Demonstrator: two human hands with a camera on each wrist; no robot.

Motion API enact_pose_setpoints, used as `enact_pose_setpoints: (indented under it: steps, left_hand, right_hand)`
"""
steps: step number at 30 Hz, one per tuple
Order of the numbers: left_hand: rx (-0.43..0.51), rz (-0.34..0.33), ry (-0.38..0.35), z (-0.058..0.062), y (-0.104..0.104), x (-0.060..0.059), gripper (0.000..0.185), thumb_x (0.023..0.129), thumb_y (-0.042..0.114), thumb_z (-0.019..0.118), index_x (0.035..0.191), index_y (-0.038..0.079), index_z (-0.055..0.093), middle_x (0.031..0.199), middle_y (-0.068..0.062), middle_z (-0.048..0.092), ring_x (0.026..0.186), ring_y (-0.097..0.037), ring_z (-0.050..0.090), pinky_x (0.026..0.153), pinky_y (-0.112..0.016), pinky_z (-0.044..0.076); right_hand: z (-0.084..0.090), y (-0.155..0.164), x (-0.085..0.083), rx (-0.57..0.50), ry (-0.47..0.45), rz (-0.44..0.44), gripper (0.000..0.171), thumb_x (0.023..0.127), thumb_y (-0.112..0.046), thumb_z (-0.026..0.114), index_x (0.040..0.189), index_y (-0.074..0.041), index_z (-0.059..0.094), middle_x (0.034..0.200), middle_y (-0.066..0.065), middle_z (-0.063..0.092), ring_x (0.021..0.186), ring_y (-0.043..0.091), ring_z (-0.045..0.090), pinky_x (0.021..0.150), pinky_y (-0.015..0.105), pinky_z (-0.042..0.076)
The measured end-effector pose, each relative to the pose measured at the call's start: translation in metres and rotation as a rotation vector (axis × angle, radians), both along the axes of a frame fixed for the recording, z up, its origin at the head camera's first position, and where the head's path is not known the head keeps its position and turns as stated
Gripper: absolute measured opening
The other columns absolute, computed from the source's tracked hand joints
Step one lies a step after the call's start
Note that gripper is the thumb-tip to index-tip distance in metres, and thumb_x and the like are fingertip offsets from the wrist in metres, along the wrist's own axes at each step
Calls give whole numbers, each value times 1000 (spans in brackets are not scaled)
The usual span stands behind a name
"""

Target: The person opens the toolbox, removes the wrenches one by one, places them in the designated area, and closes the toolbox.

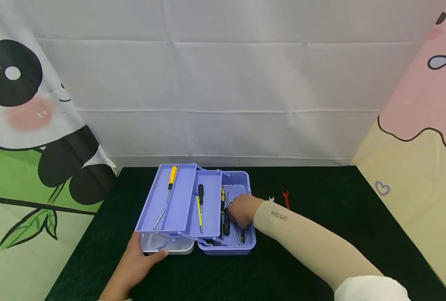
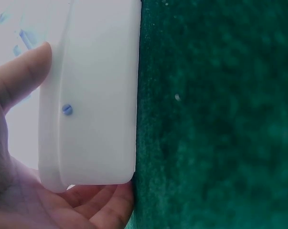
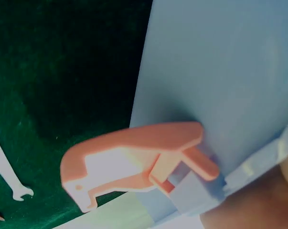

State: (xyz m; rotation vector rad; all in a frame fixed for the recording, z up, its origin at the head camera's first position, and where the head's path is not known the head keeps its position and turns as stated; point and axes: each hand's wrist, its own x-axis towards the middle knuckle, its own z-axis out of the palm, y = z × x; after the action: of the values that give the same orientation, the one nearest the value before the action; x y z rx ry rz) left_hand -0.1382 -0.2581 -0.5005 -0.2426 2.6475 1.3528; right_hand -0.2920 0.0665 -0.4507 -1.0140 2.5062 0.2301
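Note:
A purple toolbox stands unfolded, its stepped trays swung left over a whitish lid. My left hand grips that lid's near left corner; in the left wrist view, the thumb lies over the rim and the fingers wrap the lid's end. Down in the deep right compartment is my right hand, fingers lowered among the tools; what they hold is hidden. Beside it lie a black-handled screwdriver and a thin silver tool. An orange latch sticks out from the box's side.
A yellow-handled bent-shaft tool lies in the left tray. The tray beside it holds a black screwdriver and a slim yellow one. Right of the box are a red wrench and a silver wrench on the dark green cloth.

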Motion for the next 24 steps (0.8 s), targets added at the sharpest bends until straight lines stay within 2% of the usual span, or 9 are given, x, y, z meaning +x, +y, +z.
enact_pose_setpoints:
  steps: [6,12,16,24]
  left_hand:
    - [7,4,-14,0,0,0,124,85,44,83,163,8,-5,164,-31,11,143,-53,30,112,-72,27]
    - [13,7,-15,-1,-1,1,121,86,42,83,163,7,-4,164,-31,11,143,-52,30,113,-72,26]
    - [9,14,-22,-2,-1,0,122,86,42,84,163,7,-4,164,-31,11,143,-52,30,113,-72,26]
    - [3,10,-27,-1,-2,-2,123,85,44,84,163,6,-3,164,-32,12,142,-54,31,112,-71,28]
  right_hand:
    - [2,4,-1,-2,-42,22,14,85,-19,83,80,-25,71,77,-8,63,75,13,58,68,28,51]
    - [10,5,-5,-51,-157,-8,17,86,-15,82,78,-24,69,80,-8,64,75,12,60,69,29,52]
    - [16,5,-7,-87,-210,5,21,86,-10,80,75,-23,67,80,-8,64,75,11,60,68,28,52]
    - [32,10,-11,-182,-245,34,25,90,-4,74,74,-21,66,79,-8,63,76,12,58,70,29,50]
